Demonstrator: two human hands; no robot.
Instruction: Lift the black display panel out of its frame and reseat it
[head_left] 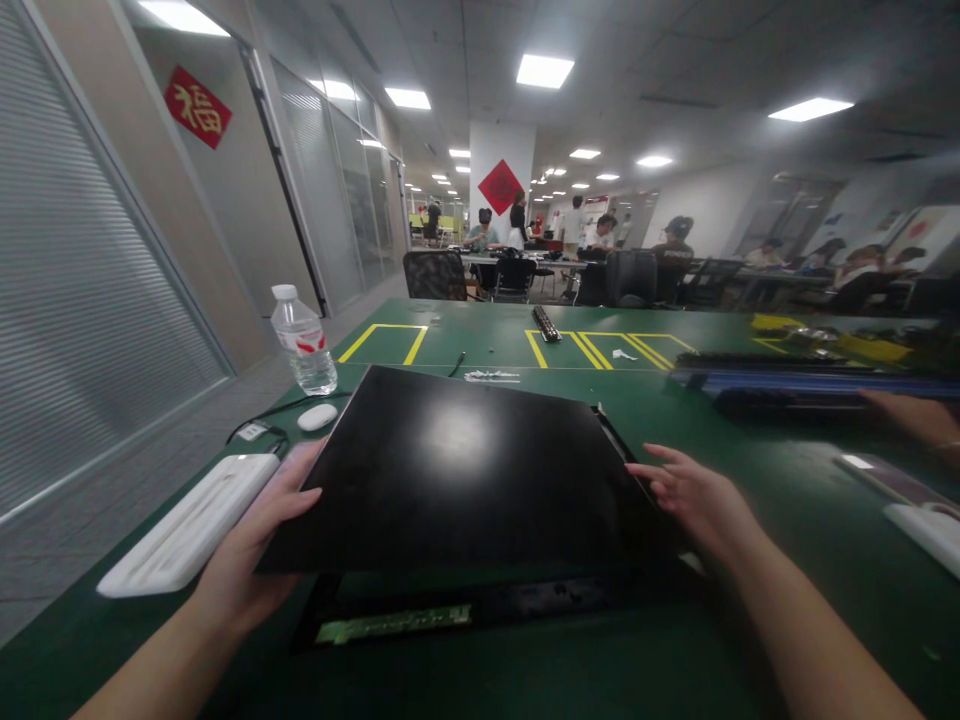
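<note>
In the head view, a flat black screen panel (450, 470) is tilted above the table, with light glaring off its glossy face. My left hand (274, 510) grips its left edge, thumb on top and the other fingers underneath. Beside the right edge is my right hand (694, 495), fingers stretched out; the fingertips reach the edge, but whether they press on the panel or the frame I cannot tell. Below the panel lies a dark frame (555, 597), partly hidden, with a green circuit strip (394, 622) along its near side.
On the left stand a water bottle (304, 340), a white mouse (317, 417) and a long white case (187, 525). Yellow tape outlines and a small black strip (546, 324) are at the back. At right, another person's hand (911, 415) is near a blurred dark-blue object (810, 385).
</note>
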